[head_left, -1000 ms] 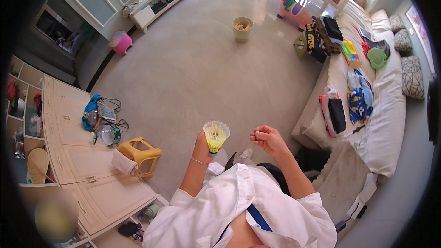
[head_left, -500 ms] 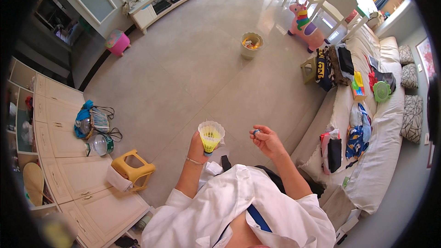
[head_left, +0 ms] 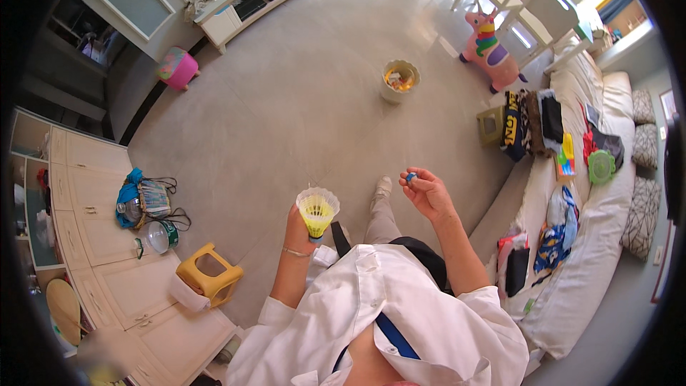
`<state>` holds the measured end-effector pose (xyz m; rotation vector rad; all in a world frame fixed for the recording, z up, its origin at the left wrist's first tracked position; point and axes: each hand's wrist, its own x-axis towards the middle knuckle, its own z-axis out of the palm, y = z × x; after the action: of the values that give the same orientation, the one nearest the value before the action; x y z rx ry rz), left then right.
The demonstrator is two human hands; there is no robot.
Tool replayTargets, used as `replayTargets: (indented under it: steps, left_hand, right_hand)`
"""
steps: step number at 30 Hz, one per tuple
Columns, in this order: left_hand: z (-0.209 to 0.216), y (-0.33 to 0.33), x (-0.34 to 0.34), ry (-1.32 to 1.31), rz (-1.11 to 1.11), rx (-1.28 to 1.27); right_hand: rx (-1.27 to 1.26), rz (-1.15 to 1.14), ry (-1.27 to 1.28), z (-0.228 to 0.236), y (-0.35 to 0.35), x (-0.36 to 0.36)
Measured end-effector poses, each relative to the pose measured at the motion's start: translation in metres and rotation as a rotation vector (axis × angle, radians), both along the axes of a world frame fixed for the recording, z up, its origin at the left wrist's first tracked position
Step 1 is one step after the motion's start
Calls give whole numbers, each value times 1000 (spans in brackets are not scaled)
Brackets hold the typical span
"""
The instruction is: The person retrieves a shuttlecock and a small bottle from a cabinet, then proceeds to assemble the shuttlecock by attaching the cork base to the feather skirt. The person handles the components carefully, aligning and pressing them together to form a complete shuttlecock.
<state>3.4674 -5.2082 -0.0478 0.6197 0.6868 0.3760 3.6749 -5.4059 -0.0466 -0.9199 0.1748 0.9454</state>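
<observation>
In front of my chest my left hand point(head_left: 296, 234) is closed round a shuttlecock point(head_left: 317, 209). Its yellow and whitish skirt points up, and its blue base sits at the bottom beside my wrist. My right hand point(head_left: 433, 196) is held out to the right, apart from the shuttlecock, with thumb and fingers pinched on a small blue piece point(head_left: 411, 178). Most of that piece is hidden by the fingertips, so its kind does not show. On the floor farther ahead stands a bin point(head_left: 401, 84) with orange and white bits inside.
To the left are a yellow stool point(head_left: 209, 276), a big clear bottle point(head_left: 158, 236) and a blue bag point(head_left: 133, 200) by cream cabinets point(head_left: 103, 225). A sofa point(head_left: 589, 286) with clothes runs along the right. A pink bouncy animal point(head_left: 491, 53) stands near white chairs.
One of my legs has come into view, with its shoe forward on the floor. My left hand sits slightly farther left, my right hand slightly farther right and higher; both keep their hold.
</observation>
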Motion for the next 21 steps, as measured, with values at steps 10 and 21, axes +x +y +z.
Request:
replayTargets:
  steps: [10, 21]
  left_hand:
    - [22, 17, 108, 2, 306, -86]
    - [34, 32, 157, 109, 366, -4]
  right_hand:
    - [-145, -33, -46, -30, 85, 269]
    - [-165, 1028, -437, -27, 174, 223]
